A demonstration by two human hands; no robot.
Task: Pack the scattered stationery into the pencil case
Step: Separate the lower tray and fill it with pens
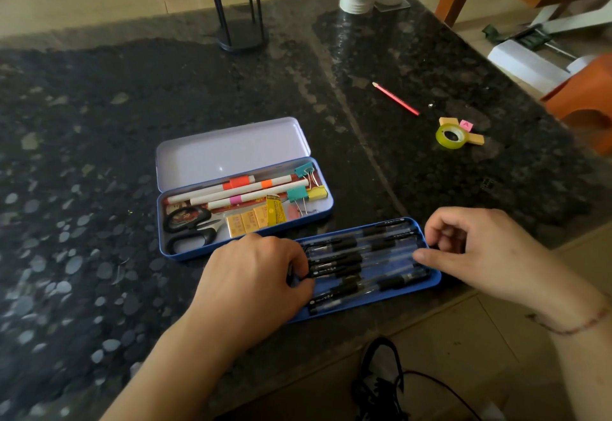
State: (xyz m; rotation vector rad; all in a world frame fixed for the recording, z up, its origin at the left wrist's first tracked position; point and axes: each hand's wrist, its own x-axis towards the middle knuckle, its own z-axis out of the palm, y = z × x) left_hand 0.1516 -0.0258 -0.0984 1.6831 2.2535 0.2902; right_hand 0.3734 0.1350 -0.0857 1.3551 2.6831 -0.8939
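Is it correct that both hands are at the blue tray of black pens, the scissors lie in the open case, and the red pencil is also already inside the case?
Not quite. The head view shows the red pencil lying on the countertop, outside the case. The rest holds: both the left hand and right hand are at the blue tray of pens, and the scissors lie in the case.

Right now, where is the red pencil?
In the head view the red pencil lies loose on the dark countertop, far right of the open pencil case, just beyond the roll of clear tape.
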